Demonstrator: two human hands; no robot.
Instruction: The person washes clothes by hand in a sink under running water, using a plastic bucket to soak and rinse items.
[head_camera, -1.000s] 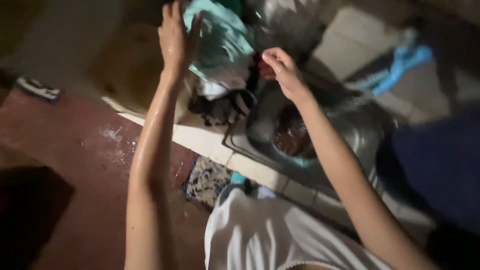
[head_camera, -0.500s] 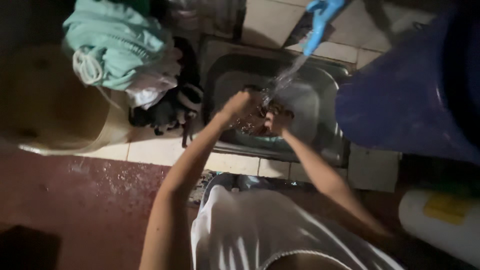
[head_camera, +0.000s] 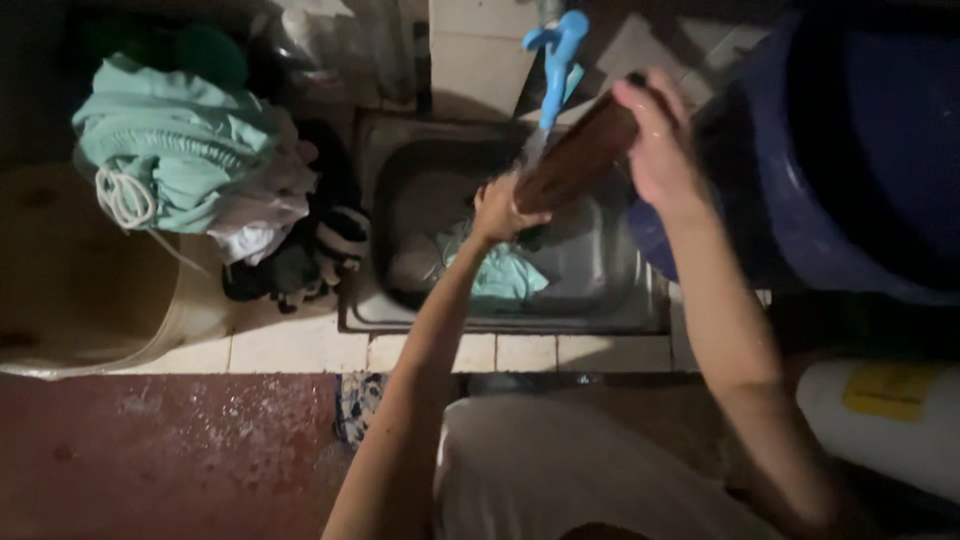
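Both of my hands have come up out of the sink since a moment ago, and now they hold a brown bottle (head_camera: 578, 157) slanted under the blue tap (head_camera: 556, 55), where before they were down low over the basin. My right hand (head_camera: 655, 140) wraps closed around the upper, thicker end of the bottle, near the tiled wall; my left hand (head_camera: 497, 208) grips its lower end, fingers curled tight, just above the middle of the sink (head_camera: 600, 300). Water runs from the tap onto the bottle. Below my left hand a teal cloth (head_camera: 500, 272) lies in the bottom of the basin. To the left of the sink a pile of clothes (head_camera: 190, 165) sits heaped, pale green on top with white and dark pieces under it, resting beside a tan round tub (head_camera: 70, 290). On my right a big blue barrel (head_camera: 850, 150) stands close against the sink's edge, just beside my right forearm. Lower right, a white cylinder-shaped container (head_camera: 880, 425) lies on its side with a yellow rectangular label (head_camera: 885, 388) on top; its print is too dim to make out. White tiles (head_camera: 300, 350) edge the sink in front of me.
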